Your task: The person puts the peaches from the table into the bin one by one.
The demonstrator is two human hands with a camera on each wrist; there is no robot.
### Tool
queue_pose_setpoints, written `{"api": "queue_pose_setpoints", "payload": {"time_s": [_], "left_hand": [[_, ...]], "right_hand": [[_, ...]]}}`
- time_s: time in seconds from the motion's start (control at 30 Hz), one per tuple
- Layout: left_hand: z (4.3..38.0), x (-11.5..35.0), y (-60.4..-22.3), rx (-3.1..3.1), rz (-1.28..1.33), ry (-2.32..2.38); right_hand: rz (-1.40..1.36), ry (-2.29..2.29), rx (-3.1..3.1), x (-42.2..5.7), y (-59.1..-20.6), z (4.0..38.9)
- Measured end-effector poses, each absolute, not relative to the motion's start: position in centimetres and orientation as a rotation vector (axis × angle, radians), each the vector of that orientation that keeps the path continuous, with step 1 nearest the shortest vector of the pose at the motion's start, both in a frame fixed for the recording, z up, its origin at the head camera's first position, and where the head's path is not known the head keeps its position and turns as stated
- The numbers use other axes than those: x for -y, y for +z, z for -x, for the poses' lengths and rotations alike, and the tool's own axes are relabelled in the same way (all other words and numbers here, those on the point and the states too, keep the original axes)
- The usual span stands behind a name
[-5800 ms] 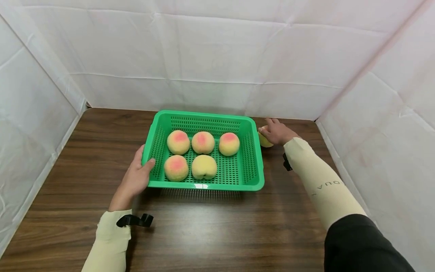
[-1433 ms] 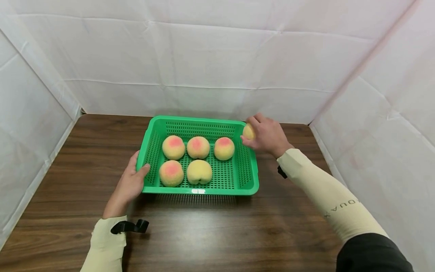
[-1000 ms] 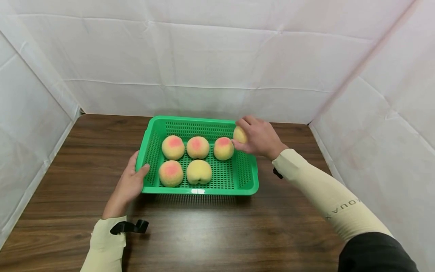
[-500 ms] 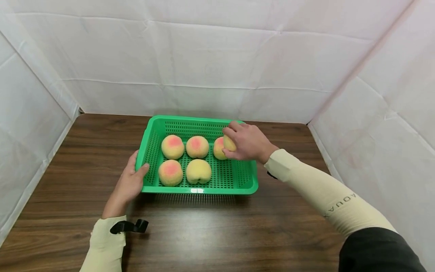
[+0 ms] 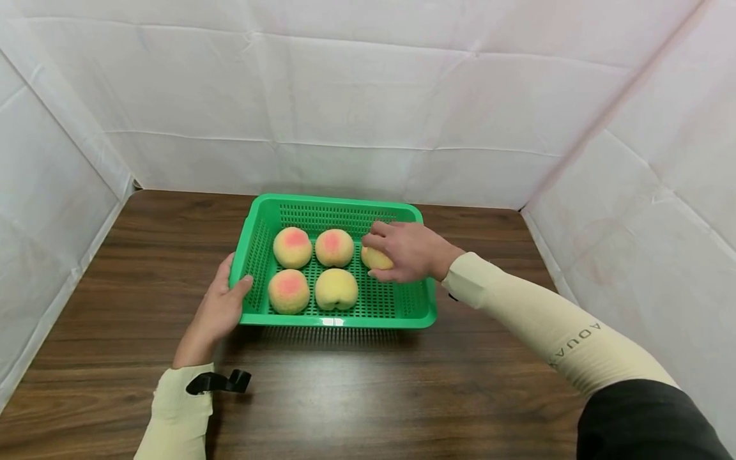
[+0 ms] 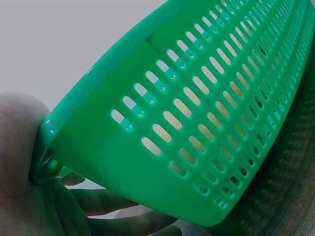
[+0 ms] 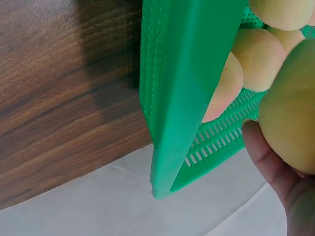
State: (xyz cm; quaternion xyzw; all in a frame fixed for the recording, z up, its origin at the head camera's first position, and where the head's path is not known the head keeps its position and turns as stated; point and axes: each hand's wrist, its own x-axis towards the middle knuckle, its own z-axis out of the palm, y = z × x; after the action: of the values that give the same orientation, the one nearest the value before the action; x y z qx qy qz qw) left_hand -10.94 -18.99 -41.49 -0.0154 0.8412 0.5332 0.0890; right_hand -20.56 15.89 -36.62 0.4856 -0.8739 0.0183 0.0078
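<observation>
A green plastic basket (image 5: 339, 322) with slotted walls sits on the wooden table. My left hand (image 5: 215, 313) grips its left end, thumb over the rim and fingers on the outer side, as the left wrist view also shows of the basket wall (image 6: 147, 123). Over the basket's right part, my right hand (image 5: 411, 252) holds a yellowish peach (image 5: 376, 259); the right wrist view shows the thumb against this peach (image 7: 290, 108). Several other peaches lie in the basket, among them a pink-topped peach (image 5: 293, 248) and a yellow peach (image 5: 336, 289). The hand and held peach hide the back-row right one.
The dark wooden table (image 5: 322, 396) extends around the basket. White sheeting (image 5: 345, 89) stands close behind the basket, with more sheeting at left and right.
My right hand has picked up the peach from the table right of the basket and carried it left over the rim, then lower. My left hand keeps its grip on the basket.
</observation>
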Motion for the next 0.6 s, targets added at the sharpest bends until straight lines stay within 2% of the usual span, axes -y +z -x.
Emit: {"api": "queue_pose_setpoints", "payload": {"time_s": [0.43,0.6], "left_hand": [[11.0,19.0,-41.6,-2.480,0.044,1.621],[10.9,19.0,-41.5,-2.483,0.040,1.614]], "right_hand": [[-1.762,-0.016,2.849,-14.8,-37.3,19.7],[-1.776,-0.055,2.931,-14.3,-37.2,19.5]]}}
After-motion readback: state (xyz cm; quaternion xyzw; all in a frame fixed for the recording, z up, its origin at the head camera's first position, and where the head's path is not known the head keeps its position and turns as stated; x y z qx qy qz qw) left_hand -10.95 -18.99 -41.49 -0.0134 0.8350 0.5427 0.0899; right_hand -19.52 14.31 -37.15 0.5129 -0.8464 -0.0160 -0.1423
